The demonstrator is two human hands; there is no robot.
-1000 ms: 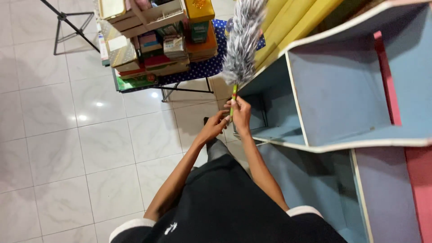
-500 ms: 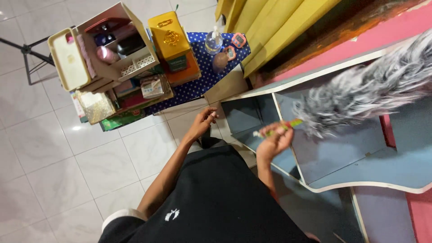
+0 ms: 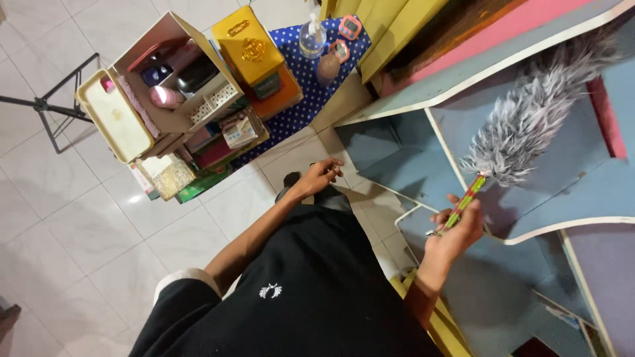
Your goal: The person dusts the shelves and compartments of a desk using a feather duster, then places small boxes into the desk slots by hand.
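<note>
the right hand [image 3: 456,233] grips the green-handled grey fluffy duster [image 3: 529,125] against the blue shelf unit [image 3: 569,192], dusting seemingly just begun, while the left hand [image 3: 322,177] hangs empty and loose.

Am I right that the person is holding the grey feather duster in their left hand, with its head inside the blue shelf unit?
Not quite: the head view shows the right hand holding the grey feather duster by its green handle. The left hand is empty, fingers loosely spread. The duster head is indeed inside the blue shelf unit.

Blue shelf unit [image 3: 529,165] just beyond the grip; stacked boxes [image 3: 192,99], clear bottle [image 3: 311,39], tripod [image 3: 46,102] far left.
</note>
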